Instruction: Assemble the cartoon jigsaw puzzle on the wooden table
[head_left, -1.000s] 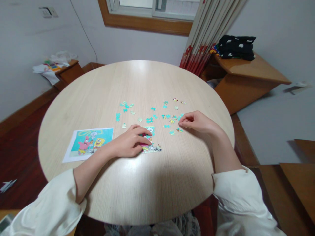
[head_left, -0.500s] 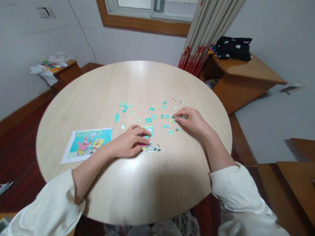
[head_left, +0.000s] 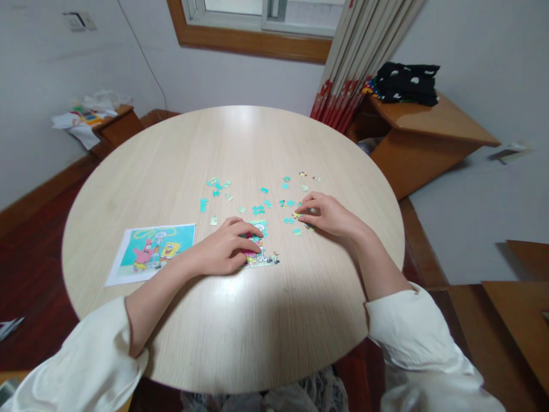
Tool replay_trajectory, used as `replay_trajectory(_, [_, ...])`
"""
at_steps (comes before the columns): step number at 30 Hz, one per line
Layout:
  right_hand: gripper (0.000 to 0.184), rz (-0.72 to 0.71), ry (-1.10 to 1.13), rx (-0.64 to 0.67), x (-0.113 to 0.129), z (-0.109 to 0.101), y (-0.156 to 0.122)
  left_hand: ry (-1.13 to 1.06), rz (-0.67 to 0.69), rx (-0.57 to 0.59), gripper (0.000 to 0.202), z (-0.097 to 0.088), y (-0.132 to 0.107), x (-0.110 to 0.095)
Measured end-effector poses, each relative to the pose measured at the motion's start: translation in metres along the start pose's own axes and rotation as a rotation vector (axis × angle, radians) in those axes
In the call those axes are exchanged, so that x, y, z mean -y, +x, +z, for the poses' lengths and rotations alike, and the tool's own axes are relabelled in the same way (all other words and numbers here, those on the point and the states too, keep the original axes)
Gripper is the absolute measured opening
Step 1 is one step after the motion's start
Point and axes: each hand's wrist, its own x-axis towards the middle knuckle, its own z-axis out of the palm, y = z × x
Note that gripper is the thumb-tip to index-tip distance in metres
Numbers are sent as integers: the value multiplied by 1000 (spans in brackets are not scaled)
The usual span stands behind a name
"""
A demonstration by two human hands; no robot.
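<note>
My left hand [head_left: 223, 246] lies with its fingers spread over a partly joined jigsaw puzzle [head_left: 261, 258], covering much of its left side. Pink, white and teal parts of the puzzle show past the fingers. To the right, my right hand [head_left: 328, 216] has thumb and forefinger closed around the edge of a small yellow puzzle piece [head_left: 295, 216]. Teal puzzle pieces [head_left: 289, 220] lie close to those fingertips, and a light green piece [head_left: 297, 232] is just below. A multicoloured piece is partly hidden under the right hand.
A printed cartoon picture [head_left: 160, 246] lies left of my left forearm on the round wooden table [head_left: 240, 326]. Loose teal pieces [head_left: 218, 185] are scattered farther back. A wooden cabinet [head_left: 441, 126] with black cloth [head_left: 407, 84] stands at the right, beyond the table.
My right hand has shifted slightly toward me and left, from the pieces farther back to the yellow piece. The left hand stays on the puzzle.
</note>
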Motion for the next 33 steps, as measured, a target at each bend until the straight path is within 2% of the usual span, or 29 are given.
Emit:
replay_trajectory(4, [6,5,15,34,2,-4,-3,-4,-6,6,35,-1,1,-1])
replay_trajectory(8, [7,-8,50,-17,6,-3,-4,-5,-16,7,34,-1,1,-2])
replay_trajectory(14, [10,-39,15,-23,19,10,0,-16,-15,-10,32,-1,1,-2])
replay_trajectory(19, [9,-99,-101,6,21,22,7,-33,3,-30,31,-1,1,-1])
replay_trajectory(24, [7,-141,-95,11,24,28,9,-32,-8,-30,29,-1,0,-1])
replay_trajectory(27, [8,-154,-91,5,27,30,9,-23,-38,-70,32,0,1,-1])
replay_trajectory(33, [22,-77,-127,-139,18,30,12,-10,-117,-209,30,0,2,2])
